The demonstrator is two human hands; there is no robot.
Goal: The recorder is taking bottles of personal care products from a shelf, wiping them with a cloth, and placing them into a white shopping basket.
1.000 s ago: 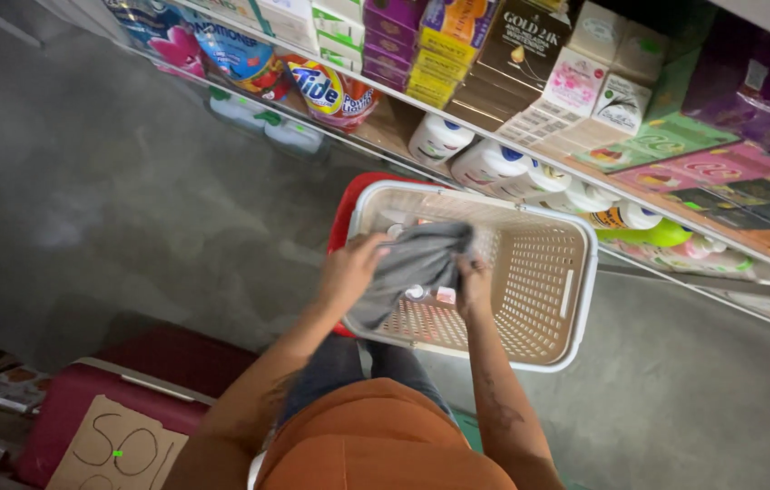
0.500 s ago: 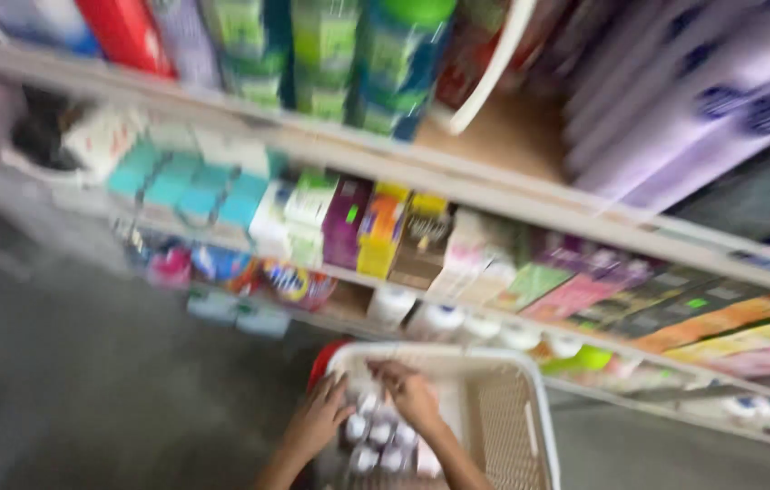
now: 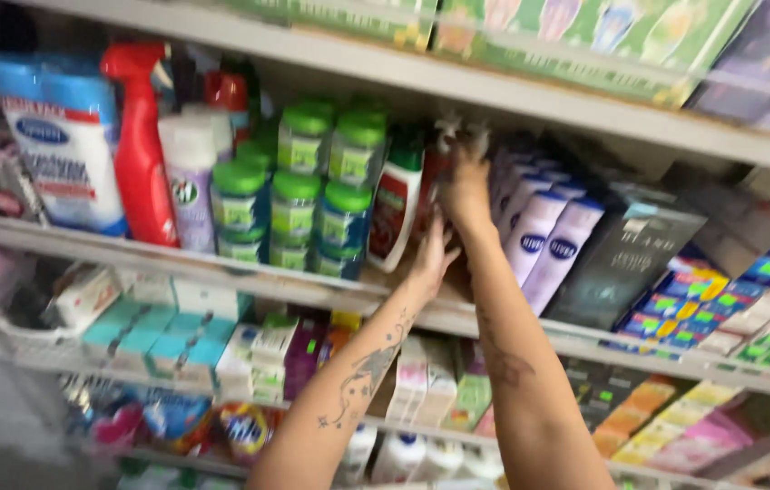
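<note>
Both arms are up at the middle shelf (image 3: 221, 263): the right hand (image 3: 465, 186) reaches deep between a white bottle with a green cap (image 3: 396, 204) and the pale lilac bottles (image 3: 534, 238), but blur hides whether its fingers grip anything. The left hand (image 3: 430, 259) rests spread and empty at the shelf edge just below the white bottle. These look like light, stiff, smooth plastic, likely slippery, best gripped around the body.

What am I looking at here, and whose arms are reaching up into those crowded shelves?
There is no machine: a person wears a camera on the head, so this single picture shows their own view. Both arms stretch up to a shop shelf. The left hand rests by a white bottle with a green cap. The right hand reaches higher, into a gap beside pale lilac bottles; the blur hides whether it grips anything. Left of them stand green-lidded jars and a red spray bottle.
</note>
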